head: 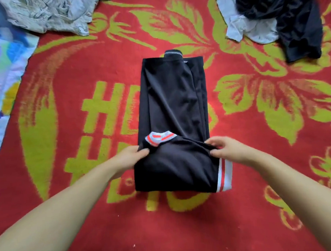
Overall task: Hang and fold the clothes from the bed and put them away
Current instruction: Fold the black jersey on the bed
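Head | 2 hands [132, 157] [224, 149] pinch black shirt [173, 109] | blanket [87, 189] lettering "HD"

We see a bed covered by a red blanket [63, 73] with yellow-green leaves. On it, between our gripping hands, lies a folded black garment [171, 109]. Well beyond the grip lie a patterned grey cloth [51, 11], a pale shirt [237, 20] and dark clothes [294, 18].

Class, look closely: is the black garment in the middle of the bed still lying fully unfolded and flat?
No: the black garment is already folded into a narrow strip, and the left hand and right hand pinch its near end, doubled back over itself.
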